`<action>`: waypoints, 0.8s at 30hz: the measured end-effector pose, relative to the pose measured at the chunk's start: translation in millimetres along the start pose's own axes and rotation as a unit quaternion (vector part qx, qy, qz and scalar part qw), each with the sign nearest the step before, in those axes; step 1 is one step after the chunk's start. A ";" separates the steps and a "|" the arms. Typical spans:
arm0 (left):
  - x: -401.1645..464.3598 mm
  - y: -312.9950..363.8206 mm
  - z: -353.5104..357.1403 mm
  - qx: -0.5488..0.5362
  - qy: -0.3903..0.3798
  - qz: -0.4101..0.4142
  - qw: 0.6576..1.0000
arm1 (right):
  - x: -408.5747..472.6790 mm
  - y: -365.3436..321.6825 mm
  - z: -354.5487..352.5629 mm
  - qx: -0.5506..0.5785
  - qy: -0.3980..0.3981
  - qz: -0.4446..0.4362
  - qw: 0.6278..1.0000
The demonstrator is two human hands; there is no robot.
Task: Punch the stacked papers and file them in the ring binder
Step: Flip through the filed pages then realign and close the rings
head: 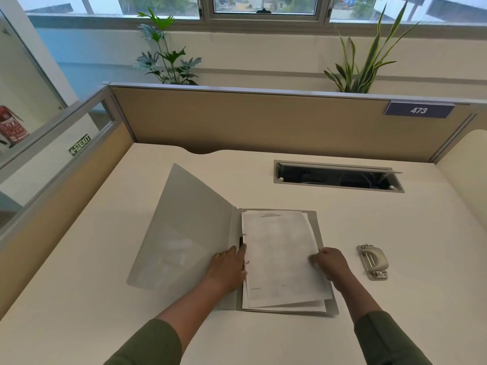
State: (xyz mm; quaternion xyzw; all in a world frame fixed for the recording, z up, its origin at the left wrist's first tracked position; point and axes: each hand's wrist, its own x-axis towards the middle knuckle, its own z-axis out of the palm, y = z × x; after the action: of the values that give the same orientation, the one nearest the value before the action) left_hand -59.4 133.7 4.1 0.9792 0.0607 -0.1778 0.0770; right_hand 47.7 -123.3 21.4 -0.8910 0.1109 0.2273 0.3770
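Observation:
A grey ring binder (pixel 184 233) lies open on the desk, its front cover tilted up to the left. A stack of white papers (pixel 279 256) lies on its right half, slightly fanned. Two metal rings (pixel 246 261) show at the papers' left edge. My left hand (pixel 229 267) rests flat by the rings, fingertips touching the papers' left edge. My right hand (pixel 330 263) pinches the stack's right edge. A metal hole punch (pixel 373 261) sits on the desk to the right of the binder, apart from both hands.
A cable tray opening (pixel 337 177) is cut into the desk behind the binder. Beige partition walls (pixel 263 122) close the desk at the back and left, with a "473" label (pixel 419 110). Two plants stand behind the partition.

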 end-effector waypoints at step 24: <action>36.5 -7.6 -28.0 -0.138 -0.059 -0.046 0.988 | 16.7 -26.5 6.4 0.001 0.045 -0.014 0.999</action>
State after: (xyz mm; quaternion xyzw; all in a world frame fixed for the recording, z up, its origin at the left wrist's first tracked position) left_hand -17.0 149.3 16.0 0.9430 0.1246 -0.2288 0.2069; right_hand 70.0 -100.7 25.8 -0.9015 0.1157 0.1816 0.3754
